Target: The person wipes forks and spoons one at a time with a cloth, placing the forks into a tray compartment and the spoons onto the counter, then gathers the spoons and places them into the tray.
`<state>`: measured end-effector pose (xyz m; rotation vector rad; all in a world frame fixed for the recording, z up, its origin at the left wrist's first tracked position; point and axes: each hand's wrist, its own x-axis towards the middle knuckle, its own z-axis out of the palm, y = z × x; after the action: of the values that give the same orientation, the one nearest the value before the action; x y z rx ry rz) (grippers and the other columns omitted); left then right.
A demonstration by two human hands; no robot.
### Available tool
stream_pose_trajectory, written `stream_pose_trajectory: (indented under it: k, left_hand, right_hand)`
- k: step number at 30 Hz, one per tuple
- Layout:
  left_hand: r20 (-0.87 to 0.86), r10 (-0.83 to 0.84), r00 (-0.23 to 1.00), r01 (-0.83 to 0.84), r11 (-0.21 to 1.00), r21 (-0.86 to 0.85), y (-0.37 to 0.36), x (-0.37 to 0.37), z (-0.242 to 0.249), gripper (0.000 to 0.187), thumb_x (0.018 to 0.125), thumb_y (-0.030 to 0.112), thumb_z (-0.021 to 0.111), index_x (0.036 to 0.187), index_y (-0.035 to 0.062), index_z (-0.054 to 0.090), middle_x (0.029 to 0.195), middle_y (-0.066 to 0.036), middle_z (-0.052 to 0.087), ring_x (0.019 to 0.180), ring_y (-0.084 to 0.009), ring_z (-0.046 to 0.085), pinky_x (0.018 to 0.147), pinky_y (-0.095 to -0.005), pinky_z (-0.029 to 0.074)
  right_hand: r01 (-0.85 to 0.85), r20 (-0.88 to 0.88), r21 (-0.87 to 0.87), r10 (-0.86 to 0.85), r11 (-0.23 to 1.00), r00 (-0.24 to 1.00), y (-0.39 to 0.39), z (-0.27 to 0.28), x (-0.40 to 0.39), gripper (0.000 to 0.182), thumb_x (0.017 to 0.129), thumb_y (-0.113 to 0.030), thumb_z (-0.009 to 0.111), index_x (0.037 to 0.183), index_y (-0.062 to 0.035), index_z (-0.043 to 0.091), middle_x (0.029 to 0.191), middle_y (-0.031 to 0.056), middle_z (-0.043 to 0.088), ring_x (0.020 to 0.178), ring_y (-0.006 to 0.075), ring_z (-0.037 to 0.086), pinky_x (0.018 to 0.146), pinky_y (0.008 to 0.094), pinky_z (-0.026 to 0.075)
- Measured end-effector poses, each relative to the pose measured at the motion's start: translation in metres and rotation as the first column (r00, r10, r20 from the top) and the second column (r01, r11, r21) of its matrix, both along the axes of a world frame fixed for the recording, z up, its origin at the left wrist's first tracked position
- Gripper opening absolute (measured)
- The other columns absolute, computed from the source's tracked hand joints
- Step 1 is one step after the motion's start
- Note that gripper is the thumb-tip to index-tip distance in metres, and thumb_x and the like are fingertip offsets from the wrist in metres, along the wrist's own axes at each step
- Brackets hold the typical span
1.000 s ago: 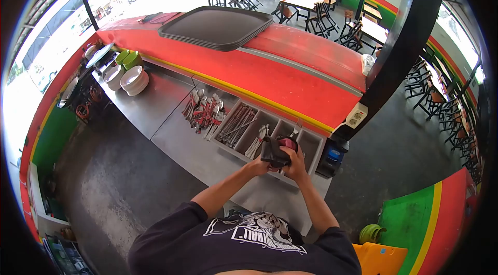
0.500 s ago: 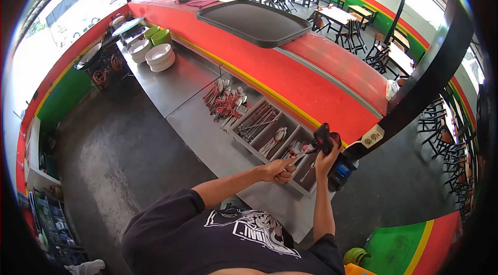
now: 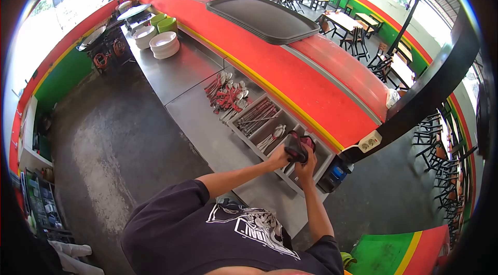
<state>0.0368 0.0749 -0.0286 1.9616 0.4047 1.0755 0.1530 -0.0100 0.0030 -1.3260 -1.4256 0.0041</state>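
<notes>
My left hand [image 3: 280,156] is closed against the left side of a black item with dark-red patches [image 3: 296,147]; its kind I cannot tell. My right hand [image 3: 306,165] wraps the same item from the right and below, fingers bent. Both hands are close together over a grey cutlery tray [image 3: 244,140], covering part of its right compartments. Red-handled cutlery [image 3: 258,118] fills the left compartment, and spoons [image 3: 277,134] lie in the one beside it. Left of the tray, a loose heap of spoons and forks with red handles [image 3: 227,97] is spread on the steel counter [image 3: 194,114].
Stacked white plates [image 3: 164,45] and green bowls [image 3: 167,25] stand farther along the counter. Dark serving trays [image 3: 264,18] rest on the red ledge [image 3: 311,80] behind. A black post [image 3: 436,83] with a socket [image 3: 370,142] rises at the right, near a dark-blue item [image 3: 336,174].
Both hands have come together and moved left over the tray with the black item. The metal utensil seen earlier between my left hand and the item is no longer visible. The view has shifted slightly.
</notes>
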Motion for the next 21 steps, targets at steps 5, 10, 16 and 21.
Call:
stream_pose_trajectory:
  k: [5, 10, 16, 21]
  left_hand:
    - [-0.393, 0.057, 0.918, -0.152, 0.965, -0.216, -0.023, 0.001, 0.024, 0.024, 0.088, 0.016, 0.050, 0.090, -0.0050, 0.061, 0.080, -0.030, 0.061, 0.080, -0.0472, 0.060, 0.070, -0.0533, 0.046]
    - [-0.344, 0.081, 0.936, -0.133, 0.982, -0.132, -0.035, 0.001, 0.016, 0.031, 0.093, 0.022, 0.047, 0.083, -0.0054, 0.057, 0.073, -0.030, 0.058, 0.073, -0.0473, 0.059, 0.065, -0.0538, 0.043]
    - [-0.335, 0.050, 0.941, -0.108, 0.982, -0.157, -0.043, -0.022, 0.022, 0.044, 0.100, 0.031, 0.042, 0.076, -0.0041, 0.056, 0.065, -0.025, 0.056, 0.063, -0.0452, 0.053, 0.059, -0.0479, 0.042]
    - [-0.328, 0.060, 0.943, -0.166, 0.937, -0.306, -0.051, -0.046, 0.029, 0.044, 0.099, 0.036, 0.044, 0.074, 0.0010, 0.054, 0.063, -0.022, 0.056, 0.060, -0.0398, 0.058, 0.057, -0.0483, 0.041]
  right_hand:
    - [0.076, 0.147, -0.011, -0.073, 0.997, 0.986, 0.008, -0.001, 0.033, 0.043, 0.069, -0.001, 0.063, 0.112, -0.0048, 0.060, 0.106, 0.0213, 0.060, 0.101, 0.0412, 0.058, 0.087, 0.0437, 0.047]
    - [0.119, 0.130, 0.001, -0.119, 0.993, 0.984, 0.008, 0.000, 0.040, 0.042, 0.069, 0.002, 0.061, 0.111, -0.0040, 0.059, 0.103, 0.0222, 0.061, 0.097, 0.0415, 0.060, 0.085, 0.0419, 0.048]
    - [0.216, -0.068, -0.048, -0.219, 0.975, 0.973, 0.021, -0.016, 0.042, 0.042, 0.070, 0.003, 0.063, 0.112, -0.0028, 0.058, 0.101, 0.0226, 0.062, 0.099, 0.0388, 0.062, 0.086, 0.0374, 0.048]
    - [0.394, -0.430, 0.024, -0.346, 0.919, 0.834, 0.030, -0.033, 0.051, 0.035, 0.080, 0.002, 0.064, 0.114, 0.0016, 0.056, 0.099, 0.0129, 0.065, 0.093, 0.0193, 0.063, 0.080, 0.0308, 0.048]
